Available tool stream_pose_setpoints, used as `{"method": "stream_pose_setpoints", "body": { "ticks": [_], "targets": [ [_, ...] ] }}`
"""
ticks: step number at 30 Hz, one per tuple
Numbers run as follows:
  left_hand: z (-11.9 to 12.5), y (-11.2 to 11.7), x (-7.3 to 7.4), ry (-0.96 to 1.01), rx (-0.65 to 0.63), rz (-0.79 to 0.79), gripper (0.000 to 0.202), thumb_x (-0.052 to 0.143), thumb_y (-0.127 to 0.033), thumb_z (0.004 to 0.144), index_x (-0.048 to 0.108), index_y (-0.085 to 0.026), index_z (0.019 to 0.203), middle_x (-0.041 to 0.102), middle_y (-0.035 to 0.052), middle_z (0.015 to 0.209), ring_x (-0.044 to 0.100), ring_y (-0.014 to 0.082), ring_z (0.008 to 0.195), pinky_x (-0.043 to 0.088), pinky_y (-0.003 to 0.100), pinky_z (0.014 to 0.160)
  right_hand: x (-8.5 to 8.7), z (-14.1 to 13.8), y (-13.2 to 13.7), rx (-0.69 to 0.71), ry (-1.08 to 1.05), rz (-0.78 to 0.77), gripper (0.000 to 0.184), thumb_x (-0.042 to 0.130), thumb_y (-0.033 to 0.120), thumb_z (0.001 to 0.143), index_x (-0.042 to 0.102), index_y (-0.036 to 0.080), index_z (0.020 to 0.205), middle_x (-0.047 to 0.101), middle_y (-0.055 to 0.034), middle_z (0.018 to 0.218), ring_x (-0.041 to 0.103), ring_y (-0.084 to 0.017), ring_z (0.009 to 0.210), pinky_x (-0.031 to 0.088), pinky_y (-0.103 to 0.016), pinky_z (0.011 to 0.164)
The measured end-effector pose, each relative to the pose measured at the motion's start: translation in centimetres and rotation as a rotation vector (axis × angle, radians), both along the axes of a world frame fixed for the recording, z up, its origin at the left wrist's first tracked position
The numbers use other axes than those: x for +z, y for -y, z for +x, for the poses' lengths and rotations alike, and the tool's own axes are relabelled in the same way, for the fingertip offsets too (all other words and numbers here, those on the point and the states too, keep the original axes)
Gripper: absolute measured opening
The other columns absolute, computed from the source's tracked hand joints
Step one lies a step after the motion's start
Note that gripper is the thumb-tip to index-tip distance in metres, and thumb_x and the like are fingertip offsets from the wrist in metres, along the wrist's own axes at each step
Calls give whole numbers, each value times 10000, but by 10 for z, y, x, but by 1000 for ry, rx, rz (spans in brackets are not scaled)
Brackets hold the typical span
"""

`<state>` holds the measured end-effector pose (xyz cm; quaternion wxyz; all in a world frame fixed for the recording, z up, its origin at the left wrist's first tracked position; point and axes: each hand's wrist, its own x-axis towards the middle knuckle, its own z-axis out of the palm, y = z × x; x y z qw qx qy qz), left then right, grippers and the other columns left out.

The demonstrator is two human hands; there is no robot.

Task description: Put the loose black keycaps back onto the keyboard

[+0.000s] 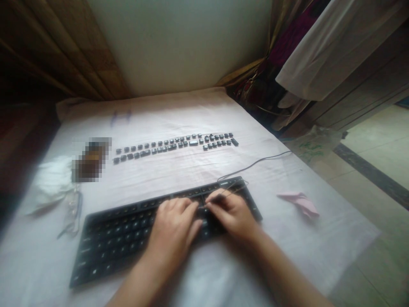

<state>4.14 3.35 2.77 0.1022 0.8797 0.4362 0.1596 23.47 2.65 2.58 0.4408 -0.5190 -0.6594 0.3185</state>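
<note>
A black keyboard lies at an angle on the white cloth, partly covered by my hands and slightly blurred. My left hand rests over its middle, fingers lying on the keys and thumb apart, with nothing visible in it. At the keyboard's right part, my right hand is closed in a pinch around a small dark tool with thin wire-like ends; its exact kind is unclear. The fingertips of both hands nearly meet. Beyond the keyboard, several loose black keycaps stand in two rows.
The cloth-covered table carries a pink cloth at right and a white crumpled cloth at left. Near it lies a clear packet. The keyboard cable runs off the right edge. Clothes hang at upper right.
</note>
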Motion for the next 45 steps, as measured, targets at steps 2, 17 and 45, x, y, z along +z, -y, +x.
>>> {"method": "stream_pose_setpoints", "body": {
  "ticks": [2, 17, 45],
  "targets": [
    [-2, -2, 0, 18, -2, -13, 294, 649, -241, 867, 639, -201, 1158, 651, 77, 1117, 583, 269, 1024, 446, 459, 919, 1, 0, -1, 64, 51, 42, 99, 571, 159, 893, 661, 198, 879, 714, -46, 835, 676, -169, 782, 544, -282, 748],
    [-32, 11, -18, 89, 6, 70, 364, 556, -318, 930, 614, -192, 1267, 645, 99, 1271, 526, 309, 1232, 379, 509, 1067, 4, -3, -9, 299, 316, 321, 124, 503, 121, 948, 612, 178, 944, 703, -57, 814, 664, -158, 739, 549, -256, 686],
    [-27, 13, -17, 144, 20, 110, 428, 653, -394, 877, 632, -176, 1245, 674, 84, 1237, 556, 309, 1193, 387, 512, 1062, -18, -10, 6, 197, 439, 547, 204, 470, 84, 907, 604, 195, 1014, 702, -78, 880, 667, -178, 791, 566, -276, 698]
  ]
}}
